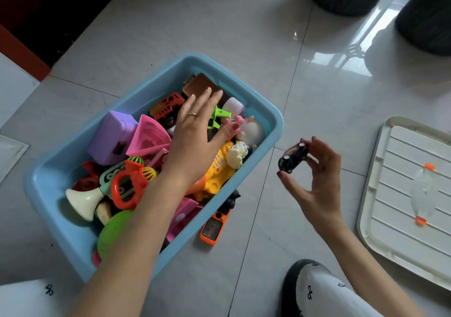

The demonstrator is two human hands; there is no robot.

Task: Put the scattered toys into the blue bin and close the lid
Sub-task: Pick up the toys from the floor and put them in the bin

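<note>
We look down on a blue bin [262, 131] that fills the left and middle of the frame, sitting on a pale tiled floor [244, 36] and already crowded with toys. Our left hand [197, 131] reaches over the bin's middle with fingers straight and spread, palm down, holding nothing; the fingertips lie over a brown box [197, 85] at the bin's upper end, though we cannot tell whether they touch it. Beside that hand we see a red truck [167, 105], a green plane [218, 116], a purple case [111, 137], a pink fan-shaped piece [148, 135] and a yellow toy phone [219, 168]. Toward the lower left of the bin lie a cream horn [84, 199], an orange ring rattle [127, 187] and a green ball [113, 229].

Our right hand [317, 177] is right of centre, outside the bin and above the floor. Its thumb and fingers are curled around a small black toy car [292, 158], pinching it at both ends with the car tilted.

Just outside the bin's lower right wall, on the floor, lie an orange toy handset [214, 225] and a small black figure [231, 198] touching the wall.

The cream lid [380, 194] lies flat at the right edge of the frame, well apart from the bin, with orange clips [421, 220] on it.
</note>
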